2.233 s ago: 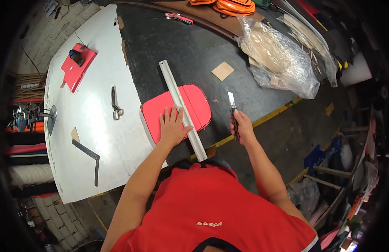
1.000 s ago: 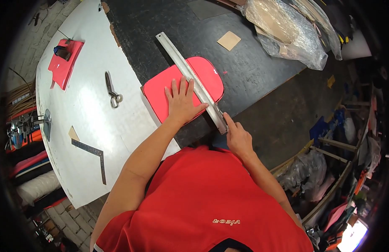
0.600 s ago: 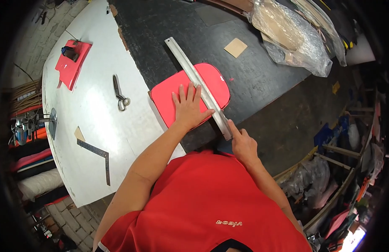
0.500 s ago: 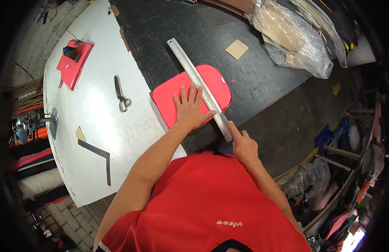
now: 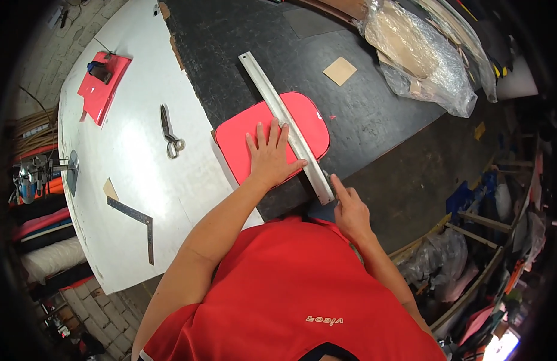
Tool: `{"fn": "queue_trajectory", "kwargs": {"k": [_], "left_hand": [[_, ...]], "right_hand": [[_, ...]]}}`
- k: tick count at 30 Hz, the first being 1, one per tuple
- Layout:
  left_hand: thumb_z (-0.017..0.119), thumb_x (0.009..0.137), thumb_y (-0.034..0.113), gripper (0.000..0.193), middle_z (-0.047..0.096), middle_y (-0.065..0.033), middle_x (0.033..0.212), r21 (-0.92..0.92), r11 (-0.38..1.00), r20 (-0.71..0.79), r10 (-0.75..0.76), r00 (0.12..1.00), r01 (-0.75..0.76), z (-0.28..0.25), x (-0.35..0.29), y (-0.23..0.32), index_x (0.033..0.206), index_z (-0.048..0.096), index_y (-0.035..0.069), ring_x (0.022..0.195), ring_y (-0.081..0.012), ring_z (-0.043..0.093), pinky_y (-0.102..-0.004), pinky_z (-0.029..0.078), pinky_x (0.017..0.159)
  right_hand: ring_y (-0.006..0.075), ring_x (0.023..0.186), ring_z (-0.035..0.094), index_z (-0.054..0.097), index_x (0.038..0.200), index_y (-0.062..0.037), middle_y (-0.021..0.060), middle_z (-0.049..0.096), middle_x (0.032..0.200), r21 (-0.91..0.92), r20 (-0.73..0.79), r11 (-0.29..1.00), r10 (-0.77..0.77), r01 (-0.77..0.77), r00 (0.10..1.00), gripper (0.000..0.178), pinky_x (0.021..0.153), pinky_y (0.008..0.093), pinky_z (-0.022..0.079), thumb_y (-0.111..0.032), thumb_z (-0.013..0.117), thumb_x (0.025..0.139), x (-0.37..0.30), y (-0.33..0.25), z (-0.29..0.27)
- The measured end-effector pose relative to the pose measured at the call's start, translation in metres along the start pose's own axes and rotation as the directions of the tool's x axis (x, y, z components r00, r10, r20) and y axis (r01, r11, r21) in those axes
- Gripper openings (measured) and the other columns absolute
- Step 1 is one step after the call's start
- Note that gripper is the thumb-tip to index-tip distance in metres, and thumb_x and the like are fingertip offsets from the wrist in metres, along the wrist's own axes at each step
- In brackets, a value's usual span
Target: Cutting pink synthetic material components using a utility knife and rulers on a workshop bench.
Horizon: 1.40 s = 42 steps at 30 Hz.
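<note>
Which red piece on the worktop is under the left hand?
The rounded panel crossed by the metal bar; the angular piece lies farther left, untouched.

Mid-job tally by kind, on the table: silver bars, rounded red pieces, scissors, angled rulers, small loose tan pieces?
Silver bar: 1
Rounded red piece: 1
Scissors: 1
Angled ruler: 1
Small loose tan pieces: 2 (right tan piece, left tan piece)
Total: 6

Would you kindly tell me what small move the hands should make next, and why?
I'd suggest the left hand press the metal bar a little more firmly onto the red pad: that hand lies mostly on the pad rather than the bar, the bar overhangs the pad at both ends, and the right hand is close beside its near end.
</note>
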<state>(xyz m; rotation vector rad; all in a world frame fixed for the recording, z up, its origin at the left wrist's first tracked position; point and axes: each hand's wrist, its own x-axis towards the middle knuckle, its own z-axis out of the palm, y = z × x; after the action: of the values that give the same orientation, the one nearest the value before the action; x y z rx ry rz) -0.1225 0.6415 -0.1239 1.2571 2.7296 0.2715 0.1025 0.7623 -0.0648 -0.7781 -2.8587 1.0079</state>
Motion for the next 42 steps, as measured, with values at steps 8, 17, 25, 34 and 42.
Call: {"fn": "queue_trajectory", "kwargs": {"k": [8, 17, 25, 34, 42], "left_hand": [[0.069, 0.076, 0.065, 0.098, 0.028, -0.0164, 0.157, -0.023, 0.999, 0.075, -0.041, 0.996, 0.043, -0.023, 0.013, 0.006, 0.149, 0.038, 0.007, 0.144, -0.0470, 0.020, -0.0678, 0.016, 0.113], [0.086, 0.059, 0.050, 0.098, 0.030, -0.0168, 0.153, 0.043, 0.988, 0.150, -0.151, 0.977, 0.146, -0.028, 0.045, 0.000, 0.140, 0.052, 0.007, 0.137, -0.0486, 0.031, -0.0668, 0.025, 0.110], [0.086, 0.054, 0.062, 0.116, 0.009, -0.0225, 0.162, 0.109, 0.979, 0.406, -0.203, 0.891, 0.173, -0.043, 0.061, 0.012, 0.148, 0.045, 0.007, 0.145, -0.0553, 0.013, -0.0713, 0.017, 0.112], [0.082, 0.060, 0.067, 0.133, 0.004, -0.0249, 0.163, 0.172, 0.977, 0.531, -0.201, 0.823, 0.128, -0.059, 0.068, 0.015, 0.153, 0.021, -0.006, 0.145, -0.0551, 0.012, -0.0710, 0.018, 0.112], [0.084, 0.057, 0.066, 0.132, 0.005, -0.0254, 0.162, 0.160, 0.980, 0.535, -0.186, 0.824, 0.118, -0.063, 0.068, 0.015, 0.152, 0.026, -0.006, 0.144, -0.0555, 0.014, -0.0706, 0.019, 0.112]], "right_hand": [[0.0436, 0.090, 0.063, 0.041, 0.149, -0.0203, 0.0207, 0.062, 0.099, 0.017, -0.071, 1.000, -0.022, 0.023, 0.997, 0.059, 0.079, 0.0530, 0.050, -0.008, 0.052, 0.093, 0.093, -0.017, -0.005], [0.0440, 0.098, 0.066, 0.047, 0.143, -0.0165, 0.0274, 0.066, 0.105, -0.171, 0.042, 0.983, -0.056, 0.062, 0.998, 0.054, 0.084, 0.0528, 0.051, -0.011, 0.051, 0.090, 0.200, -0.074, 0.012], [0.0469, 0.098, 0.065, 0.054, 0.138, -0.0146, 0.0260, 0.069, 0.104, -0.213, 0.107, 0.971, -0.091, 0.112, 0.990, 0.048, 0.084, 0.0542, 0.051, -0.012, 0.051, 0.090, 0.218, -0.095, 0.001], [0.0460, 0.102, 0.063, 0.057, 0.135, -0.0147, 0.0267, 0.067, 0.109, -0.255, 0.153, 0.960, -0.078, 0.115, 0.985, 0.049, 0.088, 0.0530, 0.051, -0.009, 0.049, 0.087, 0.236, -0.087, 0.001], [0.0442, 0.104, 0.065, 0.058, 0.133, -0.0150, 0.0252, 0.069, 0.108, -0.311, 0.241, 0.938, -0.081, 0.156, 0.967, 0.047, 0.089, 0.0534, 0.052, -0.008, 0.047, 0.088, 0.243, -0.088, 0.002]]}}
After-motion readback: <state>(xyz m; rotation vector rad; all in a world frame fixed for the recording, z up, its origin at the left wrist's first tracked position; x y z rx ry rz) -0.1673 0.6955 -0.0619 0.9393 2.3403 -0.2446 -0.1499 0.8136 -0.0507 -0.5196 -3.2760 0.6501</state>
